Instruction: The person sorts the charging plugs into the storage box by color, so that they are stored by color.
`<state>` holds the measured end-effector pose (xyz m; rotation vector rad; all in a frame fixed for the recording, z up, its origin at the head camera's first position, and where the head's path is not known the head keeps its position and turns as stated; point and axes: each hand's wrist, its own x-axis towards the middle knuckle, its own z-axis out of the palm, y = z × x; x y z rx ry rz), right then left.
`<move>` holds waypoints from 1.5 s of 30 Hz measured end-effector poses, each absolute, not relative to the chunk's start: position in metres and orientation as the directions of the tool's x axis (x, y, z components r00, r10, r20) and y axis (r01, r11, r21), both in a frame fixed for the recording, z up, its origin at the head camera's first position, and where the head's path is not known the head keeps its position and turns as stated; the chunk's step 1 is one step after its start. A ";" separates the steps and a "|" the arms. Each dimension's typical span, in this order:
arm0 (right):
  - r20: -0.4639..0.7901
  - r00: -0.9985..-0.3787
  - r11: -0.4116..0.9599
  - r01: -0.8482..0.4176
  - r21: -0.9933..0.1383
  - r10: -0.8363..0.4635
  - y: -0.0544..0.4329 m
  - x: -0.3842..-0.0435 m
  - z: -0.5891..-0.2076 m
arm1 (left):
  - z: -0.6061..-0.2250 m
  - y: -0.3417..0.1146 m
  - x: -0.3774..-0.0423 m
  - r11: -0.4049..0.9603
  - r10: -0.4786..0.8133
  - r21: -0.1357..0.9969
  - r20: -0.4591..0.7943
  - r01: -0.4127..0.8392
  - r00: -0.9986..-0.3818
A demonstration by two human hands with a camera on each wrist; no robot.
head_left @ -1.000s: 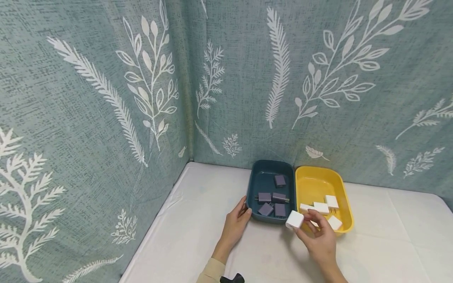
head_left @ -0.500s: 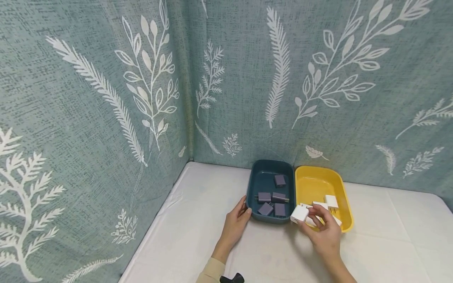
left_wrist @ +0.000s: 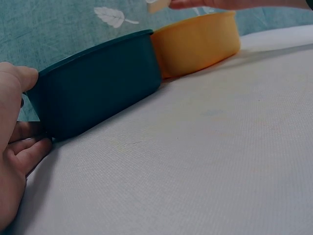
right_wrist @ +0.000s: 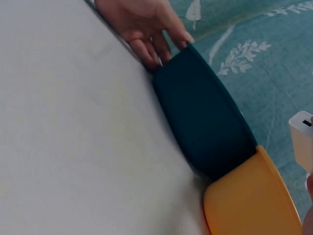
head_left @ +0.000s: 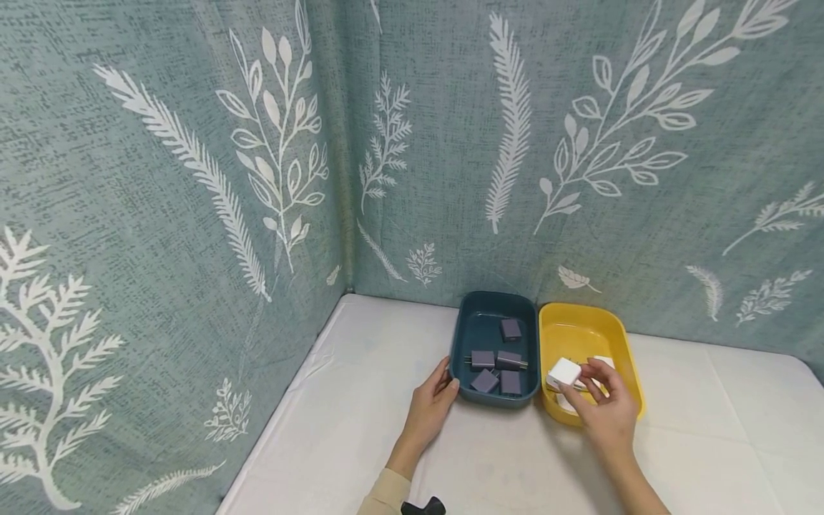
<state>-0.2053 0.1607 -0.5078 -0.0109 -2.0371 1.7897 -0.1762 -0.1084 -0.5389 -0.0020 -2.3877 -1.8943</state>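
My right hand (head_left: pixel 610 415) pinches a white USB wall charger (head_left: pixel 563 373) between thumb and fingers, above the front of the yellow bin (head_left: pixel 635 383). A dark port shows on the end of this charger (right_wrist: pixel 306 123) in the right wrist view. Other white chargers lie in the yellow bin, partly hidden by the hand. My left hand (head_left: pixel 430 408) holds the front left corner of the dark teal bin (head_left: pixel 494 402), thumb at the rim and fingers low against the side. Several dark purple chargers (head_left: pixel 485 381) lie inside it, some with prongs showing.
Both bins stand side by side, touching, on a white-covered table (head_left: pixel 502 458). A patterned teal curtain (head_left: pixel 444 143) hangs close behind them and along the left. A small black object (head_left: pixel 423 506) shows at the bottom edge.
My right hand has carried the white charger from in front of the teal bin rightward and back, over the yellow bin. My left hand has stayed at the teal bin's corner.
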 end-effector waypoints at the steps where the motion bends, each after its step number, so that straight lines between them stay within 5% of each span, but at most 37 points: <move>1: 0.313 -0.908 0.170 -0.274 -0.947 0.278 0.162 -0.206 -0.507 | -0.535 -0.108 -0.175 0.231 -0.055 0.971 0.074 0.059 -0.996; 45: 0.282 -0.887 0.264 -0.192 -0.945 0.365 0.184 -0.249 -0.498 | -0.531 -0.109 -0.173 0.227 -0.050 0.972 0.072 0.059 -0.996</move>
